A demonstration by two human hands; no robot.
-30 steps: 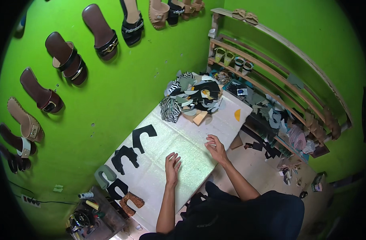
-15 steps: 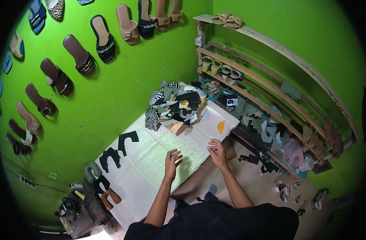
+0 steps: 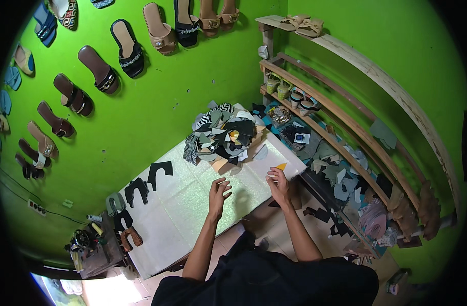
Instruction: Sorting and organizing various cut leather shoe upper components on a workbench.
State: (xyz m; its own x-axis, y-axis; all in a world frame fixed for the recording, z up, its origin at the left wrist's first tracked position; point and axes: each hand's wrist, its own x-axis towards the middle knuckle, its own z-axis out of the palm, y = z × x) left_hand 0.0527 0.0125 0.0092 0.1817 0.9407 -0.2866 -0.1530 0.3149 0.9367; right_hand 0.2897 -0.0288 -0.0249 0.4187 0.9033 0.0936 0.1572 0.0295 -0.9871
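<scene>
Both hands hover above a white-covered table (image 3: pixel 177 214) and hold nothing. My left hand (image 3: pixel 219 196) has its fingers apart and slightly curled, over the middle of the cover. To its right, my right hand (image 3: pixel 278 184) is also open, near the table's right edge. Just beyond its fingertips lies a yellow piece (image 3: pixel 282 166), partly hidden by the hand. A heap of cut scraps (image 3: pixel 224 133), black, grey, tan and zebra-striped, rests at the far end. Along the left side lie several curved pieces: a black one (image 3: pixel 160 174), a grey-green one (image 3: pixel 115 204) and a brown one (image 3: pixel 131 238).
Sandals (image 3: pixel 129 48) hang in a row on the green wall. A wooden rack (image 3: pixel 335 97) with shoes stands at the right, scraps (image 3: pixel 340 173) below it. Dark offcuts (image 3: pixel 335 222) lie on the floor. A small machine (image 3: pixel 81 239) stands at the lower left.
The view has shifted slightly. My right hand now covers part of the yellow piece, which showed whole before. Both hands stay open and raised over the table.
</scene>
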